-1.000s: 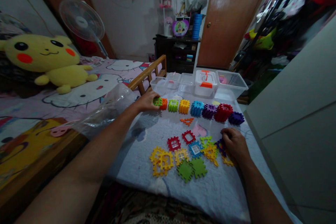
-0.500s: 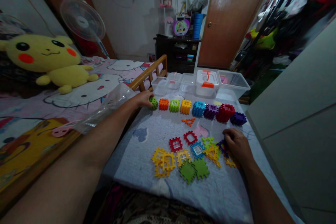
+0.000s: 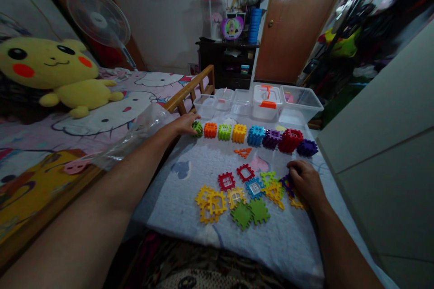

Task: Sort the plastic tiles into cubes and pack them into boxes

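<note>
My left hand (image 3: 185, 123) reaches to the far left end of a row of coloured plastic cubes and closes its fingers on the green cube (image 3: 197, 128). Beside it stand the orange cube (image 3: 210, 130), a lime cube (image 3: 224, 132), a yellow cube (image 3: 239, 133), a blue cube (image 3: 256, 135), a purple cube (image 3: 271, 138) and a red cube (image 3: 290, 140). My right hand (image 3: 304, 181) rests with curled fingers on loose flat tiles (image 3: 275, 191) at the right of the pale blue cloth (image 3: 190, 203). What its fingers hold is hidden.
Several flat interlocking tiles lie in front, among them yellow tiles (image 3: 210, 201) and green tiles (image 3: 250, 212). Clear plastic boxes (image 3: 298, 104) stand behind the cubes. A clear bag (image 3: 142, 133), a bed with a yellow plush toy (image 3: 57, 72) and a fan (image 3: 96, 17) are on the left.
My left hand has drawn the green cube a little to the left, away from the orange cube. My right hand has stayed on the tiles.
</note>
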Available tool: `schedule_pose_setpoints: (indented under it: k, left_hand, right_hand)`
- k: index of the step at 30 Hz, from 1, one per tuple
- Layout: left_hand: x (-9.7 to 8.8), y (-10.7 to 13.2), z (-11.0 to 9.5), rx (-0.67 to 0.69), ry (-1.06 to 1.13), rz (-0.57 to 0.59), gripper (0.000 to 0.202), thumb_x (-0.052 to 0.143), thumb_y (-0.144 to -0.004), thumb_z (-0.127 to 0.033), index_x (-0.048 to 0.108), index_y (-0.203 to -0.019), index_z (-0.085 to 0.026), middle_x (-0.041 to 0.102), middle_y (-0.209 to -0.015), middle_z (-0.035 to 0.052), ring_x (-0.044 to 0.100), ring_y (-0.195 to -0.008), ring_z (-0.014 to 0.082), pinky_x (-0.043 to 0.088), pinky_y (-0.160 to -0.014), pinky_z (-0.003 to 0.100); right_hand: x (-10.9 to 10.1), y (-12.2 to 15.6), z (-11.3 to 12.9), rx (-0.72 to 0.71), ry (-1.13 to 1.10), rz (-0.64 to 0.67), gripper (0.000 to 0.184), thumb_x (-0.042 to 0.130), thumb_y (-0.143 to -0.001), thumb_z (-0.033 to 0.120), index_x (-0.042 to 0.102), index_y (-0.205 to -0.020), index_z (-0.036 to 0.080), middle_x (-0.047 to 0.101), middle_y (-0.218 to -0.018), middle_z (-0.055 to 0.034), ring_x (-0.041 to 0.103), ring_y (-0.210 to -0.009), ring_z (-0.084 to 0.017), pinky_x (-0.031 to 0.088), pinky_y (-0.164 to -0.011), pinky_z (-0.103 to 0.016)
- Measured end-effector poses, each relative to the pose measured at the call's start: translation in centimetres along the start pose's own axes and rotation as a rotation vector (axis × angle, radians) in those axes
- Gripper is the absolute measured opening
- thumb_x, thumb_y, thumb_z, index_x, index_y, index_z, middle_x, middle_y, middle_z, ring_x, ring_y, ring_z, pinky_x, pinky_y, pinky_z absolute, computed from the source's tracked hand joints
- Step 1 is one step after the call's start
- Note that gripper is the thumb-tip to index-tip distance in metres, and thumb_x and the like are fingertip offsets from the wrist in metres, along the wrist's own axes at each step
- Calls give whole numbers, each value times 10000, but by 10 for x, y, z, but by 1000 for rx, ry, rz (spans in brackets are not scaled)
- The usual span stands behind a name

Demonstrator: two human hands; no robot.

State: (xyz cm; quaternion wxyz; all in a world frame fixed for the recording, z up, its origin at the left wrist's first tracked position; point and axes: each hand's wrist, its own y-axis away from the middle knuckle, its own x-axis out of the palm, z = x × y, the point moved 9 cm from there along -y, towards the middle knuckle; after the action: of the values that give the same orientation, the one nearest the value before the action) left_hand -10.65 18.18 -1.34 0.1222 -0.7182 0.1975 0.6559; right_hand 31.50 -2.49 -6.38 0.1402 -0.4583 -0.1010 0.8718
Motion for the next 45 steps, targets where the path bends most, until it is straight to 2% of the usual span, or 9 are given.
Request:
schedule_pose_setpoints:
  k: [3,7,11,14,22,27,30,40,45]
  left_hand:
    - [-17,15,-19,25,-48,-130,788,736,-638,-309,480,-1357,-110,489,-1387,166,431,-1331,341,314,-1139,434]
    - [-25,59,-81,173,23,-248,568,646,-783,-300,502,-1315,-164,530,-1347,134,473,-1284,295,336,-1114,433]
    - [18,101,-152,329,198,8,315,608,-850,-297,599,-1145,-186,626,-1179,97,584,-1109,236,446,-976,345]
    - [52,115,-175,315,260,162,317,656,-814,-294,614,-1110,-191,648,-1085,74,615,-964,207,481,-841,289]
    - [74,105,-168,175,305,173,174,568,-788,-150,667,-929,-175,673,-962,71,619,-875,199,462,-781,289]
    - [75,102,-166,148,350,133,134,557,-757,-149,661,-830,-193,672,-910,71,619,-833,207,468,-755,313]
    - [71,102,-165,139,321,99,142,532,-760,-118,632,-808,-207,670,-898,68,612,-830,204,465,-756,311]
    - [56,92,-162,133,255,18,224,475,-799,-88,597,-947,-204,659,-961,81,586,-937,237,447,-836,349]
    - [62,98,-164,217,276,122,188,623,-805,-268,619,-978,-194,628,-944,62,583,-884,219,450,-787,316]
  right_hand:
    - [0,0,0,-5,-5,-4,261,451,-794,317,677,-838,196,667,-895,-89,605,-880,-247,460,-850,-404]
    - [0,-1,2,-19,0,-1,261,448,-791,317,676,-831,195,670,-890,-94,606,-874,-250,459,-850,-407]
    - [0,-1,3,-23,9,-8,265,450,-792,315,680,-839,192,669,-893,-96,605,-883,-253,457,-855,-411]
    - [0,0,2,-23,1,-9,261,453,-793,310,681,-841,191,669,-897,-94,606,-883,-251,459,-854,-410]
    - [-16,4,34,-185,-11,-150,189,499,-822,230,683,-856,205,679,-915,-85,589,-928,-262,442,-889,-432]
    - [15,19,112,-500,-9,166,245,521,-877,131,723,-983,222,676,-1045,-85,550,-996,-251,416,-905,-418]
    - [35,26,135,-544,47,273,293,533,-886,96,737,-1034,246,656,-1123,-91,522,-1044,-259,400,-917,-430]
    - [61,28,137,-509,142,397,336,568,-884,85,742,-1068,305,621,-1159,-75,479,-1082,-263,383,-943,-437]
    - [60,29,140,-505,109,421,228,606,-843,124,726,-1006,228,605,-1132,-87,485,-1072,-261,383,-976,-445]
